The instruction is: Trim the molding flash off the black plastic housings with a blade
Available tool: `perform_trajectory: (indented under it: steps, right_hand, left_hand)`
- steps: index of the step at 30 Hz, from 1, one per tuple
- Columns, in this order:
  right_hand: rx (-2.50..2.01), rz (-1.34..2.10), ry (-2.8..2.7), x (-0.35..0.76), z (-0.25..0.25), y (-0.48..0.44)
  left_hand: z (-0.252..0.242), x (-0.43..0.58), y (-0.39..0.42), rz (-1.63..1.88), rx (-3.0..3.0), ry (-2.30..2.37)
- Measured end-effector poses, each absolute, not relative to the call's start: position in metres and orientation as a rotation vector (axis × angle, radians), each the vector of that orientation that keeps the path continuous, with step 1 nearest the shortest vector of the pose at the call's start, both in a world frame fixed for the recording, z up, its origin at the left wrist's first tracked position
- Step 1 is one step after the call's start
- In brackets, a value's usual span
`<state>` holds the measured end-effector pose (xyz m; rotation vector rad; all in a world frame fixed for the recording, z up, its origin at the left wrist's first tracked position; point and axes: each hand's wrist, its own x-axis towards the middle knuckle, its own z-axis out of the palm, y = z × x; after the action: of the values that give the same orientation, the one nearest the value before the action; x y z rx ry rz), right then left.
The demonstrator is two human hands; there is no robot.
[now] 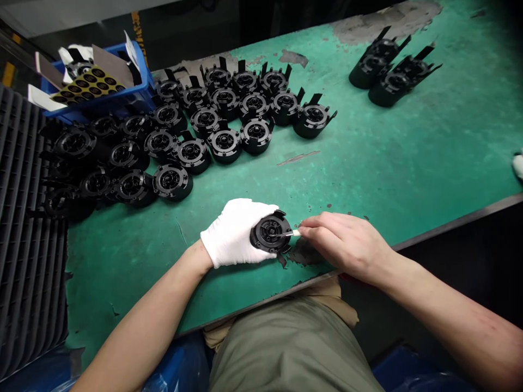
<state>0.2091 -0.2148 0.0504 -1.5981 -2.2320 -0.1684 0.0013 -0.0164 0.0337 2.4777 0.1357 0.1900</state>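
My left hand [235,234], in a white glove, grips a round black plastic housing [267,235] from its left side near the table's front edge. The housing's face, with its ring and central hub, is turned up toward me. My bare right hand [343,239] pinches a thin tool with a pale handle and slim metal shaft [295,233]. Its tip reaches over the middle of the housing's face; whether it touches there I cannot tell. The tool's rear end is hidden in my fingers.
Several similar black housings [224,142] crowd the green table [368,174] at the left and back. A pair of them [388,87] stands at the far right. A blue bin [139,90] holds cards and a sticker sheet [90,86]. Black ribbed material [30,228] lines the left side.
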Motion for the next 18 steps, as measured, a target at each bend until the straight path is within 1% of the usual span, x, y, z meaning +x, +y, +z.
perform_trajectory:
  steps: [8,18]
  right_hand:
    - [-1.616,-0.107,-2.203,0.207,0.036,-0.215]
    - [-1.611,-0.072,-2.165,0.207,0.036,-0.212]
  left_hand:
    - [0.033,0.001,-0.018,0.214,2.476,0.149]
    - [0.035,0.001,-0.017,0.182,2.477,0.142]
